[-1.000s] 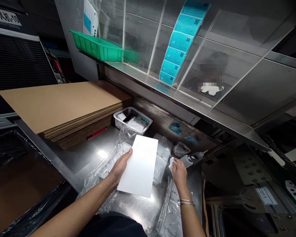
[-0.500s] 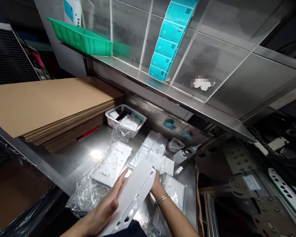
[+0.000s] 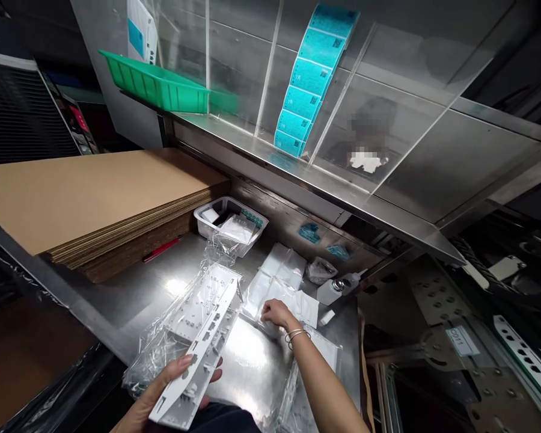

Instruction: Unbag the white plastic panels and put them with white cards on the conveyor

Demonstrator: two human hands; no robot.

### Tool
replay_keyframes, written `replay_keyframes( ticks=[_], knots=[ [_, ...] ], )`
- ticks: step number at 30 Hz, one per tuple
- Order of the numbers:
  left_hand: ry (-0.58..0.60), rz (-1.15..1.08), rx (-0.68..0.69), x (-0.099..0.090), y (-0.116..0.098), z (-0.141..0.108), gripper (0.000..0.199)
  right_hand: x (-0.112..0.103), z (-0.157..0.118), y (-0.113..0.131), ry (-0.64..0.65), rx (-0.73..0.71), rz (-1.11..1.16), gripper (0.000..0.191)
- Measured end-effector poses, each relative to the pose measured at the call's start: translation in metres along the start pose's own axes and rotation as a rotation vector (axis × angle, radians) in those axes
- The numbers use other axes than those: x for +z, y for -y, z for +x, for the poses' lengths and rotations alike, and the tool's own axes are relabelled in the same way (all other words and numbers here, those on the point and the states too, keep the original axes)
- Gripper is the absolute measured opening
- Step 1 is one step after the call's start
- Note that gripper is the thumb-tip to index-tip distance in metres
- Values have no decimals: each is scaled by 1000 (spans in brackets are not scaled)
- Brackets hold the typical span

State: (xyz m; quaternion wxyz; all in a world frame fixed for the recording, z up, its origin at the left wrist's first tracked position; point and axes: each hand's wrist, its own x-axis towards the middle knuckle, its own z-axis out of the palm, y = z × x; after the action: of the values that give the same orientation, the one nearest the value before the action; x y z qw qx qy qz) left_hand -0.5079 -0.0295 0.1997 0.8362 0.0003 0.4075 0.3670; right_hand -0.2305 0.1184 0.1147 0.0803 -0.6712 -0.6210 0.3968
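Note:
My left hand point(image 3: 180, 376) grips the lower end of a long white plastic housing point(image 3: 202, 355) with slots and small cut-outs along one edge. The housing is tilted, and its ribbed inner side faces right. My right hand point(image 3: 277, 313), bangles at its wrist, is over the near edge of a pile of clear plastic bags point(image 3: 277, 276). Its fingers are curled together; whether they pinch a bag cannot be made out. Left of the bags, a bagged white panel point(image 3: 193, 304) lies partly behind the housing. Another wrapped panel point(image 3: 322, 349) is beside my right forearm.
A stack of cardboard sheets point(image 3: 117, 192) covers the table's left rear. Along the back are a translucent tub point(image 3: 202, 225) and a white bottle point(image 3: 328, 293). A red pen point(image 3: 162, 248) lies near the cardboard. A metal ledge with a green tray point(image 3: 157, 87) overhangs the table.
My right hand has let go of the housing and moved to the bags. My left hand has turned the housing, bringing its inner side into view, and keeps hold of it.

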Motion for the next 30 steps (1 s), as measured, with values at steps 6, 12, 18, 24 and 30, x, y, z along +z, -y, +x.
replay_keyframes(
  ticks=[6, 12, 18, 24, 30],
  knots=[
    [99, -140, -4, 3, 0, -4, 79, -32, -37, -17, 48, 14, 497, 33],
    [365, -108, -72, 30, -2, 28, 79, -30, -64, -18, -207, 59, 814, 49],
    [519, 16, -64, 67, 0, 79, 63, 9, -85, 7, -173, -30, 939, 31],
    [381, 61, 32, 72, -3, 91, 63, 14, -101, 4, -314, -109, 1135, 28],
    [430, 105, 39, 50, -21, 57, 52, -7, -103, 19, -595, -163, 1346, 32]
  ],
)
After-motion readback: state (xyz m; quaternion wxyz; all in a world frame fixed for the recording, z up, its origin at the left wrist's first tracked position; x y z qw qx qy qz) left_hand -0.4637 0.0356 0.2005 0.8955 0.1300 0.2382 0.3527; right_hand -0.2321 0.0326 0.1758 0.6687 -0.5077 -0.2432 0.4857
